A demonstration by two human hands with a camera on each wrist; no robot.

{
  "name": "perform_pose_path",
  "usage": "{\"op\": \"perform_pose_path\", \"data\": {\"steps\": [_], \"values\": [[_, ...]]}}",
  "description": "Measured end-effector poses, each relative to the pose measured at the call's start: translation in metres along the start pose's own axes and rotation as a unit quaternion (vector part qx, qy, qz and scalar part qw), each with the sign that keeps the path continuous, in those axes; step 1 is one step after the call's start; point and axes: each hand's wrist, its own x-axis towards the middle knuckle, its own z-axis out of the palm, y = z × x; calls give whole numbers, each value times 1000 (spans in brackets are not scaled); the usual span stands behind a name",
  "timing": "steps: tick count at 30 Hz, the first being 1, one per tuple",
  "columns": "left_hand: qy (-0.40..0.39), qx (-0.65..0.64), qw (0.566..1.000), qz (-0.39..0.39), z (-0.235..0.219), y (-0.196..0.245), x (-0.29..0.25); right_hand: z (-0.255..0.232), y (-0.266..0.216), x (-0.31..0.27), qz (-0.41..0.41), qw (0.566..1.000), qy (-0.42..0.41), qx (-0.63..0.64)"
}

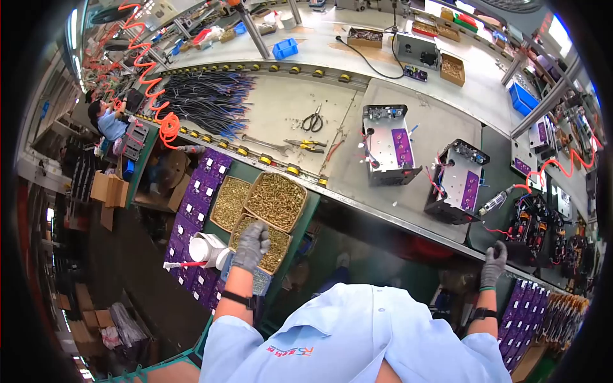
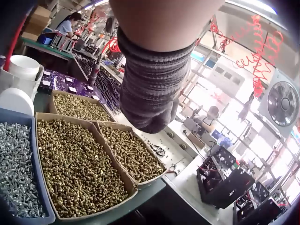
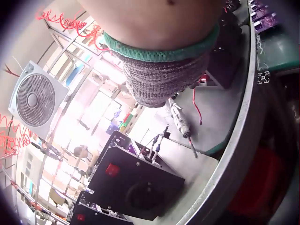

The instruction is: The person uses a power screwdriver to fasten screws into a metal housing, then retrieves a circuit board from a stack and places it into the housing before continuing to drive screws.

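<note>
My left hand, in a grey glove, is over a box of brass-coloured screws with its fingers bent; whether it pinches any is hidden. From the left wrist view, the glove hangs above and behind the boxes, its fingertips out of sight. My right hand, also gloved, is at the bench's front edge, fingers loosely curled, with nothing visible in them. An electric screwdriver lies beyond it, and shows below the glove in the right wrist view.
Two open black housings stand on the bench. Pliers, cutters and a cable bundle lie farther left. Beside the screw boxes are a white tub and purple boards. A person sits at the far left.
</note>
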Motion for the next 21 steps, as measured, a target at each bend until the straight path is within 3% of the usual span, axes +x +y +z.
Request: {"op": "perform_pose_path", "data": {"steps": [2, 3, 4, 5, 7, 8, 11, 12, 13, 14, 16, 18, 21], "values": [[-31, 81, 996, 38, 7, -26, 30, 11, 18, -16, 1, 998, -55, -21], [-4, 241, 959, 146, 13, -41, 55, 13, 8, -28, 21, 995, -99, -6], [23, 392, 886, 247, 19, -51, 71, 16, 7, -39, 42, 991, -126, 4], [20, 396, 884, 248, 30, -51, 81, 19, 18, -51, 32, 988, -149, 20], [71, 506, 809, 290, 56, -46, 107, 8, -2, -75, 26, 979, -202, -19], [64, 506, 810, 290, 61, -45, 120, 2, 8, -87, 29, 971, -235, -33], [62, 660, 672, 331, 83, -36, 144, -28, 21, -118, 60, 951, -293, -79], [56, 658, 675, 330, 88, -35, 146, -40, 19, -129, 91, 948, -296, -75], [44, 695, 652, 301, 92, -32, 148, -49, 30, -138, 146, 944, -292, -46], [32, 730, 626, 273, 93, -30, 149, -58, 32, -144, 149, 944, -289, -49], [19, 724, 626, 289, 93, -24, 146, -77, 33, -158, 220, 940, -256, -54], [-12, 748, 603, 277, 93, -16, 148, -84, 65, -170, 207, 942, -251, -79], [-26, 727, 628, 276, 88, -9, 154, -76, 69, -176, 249, 934, -249, -60]]}}
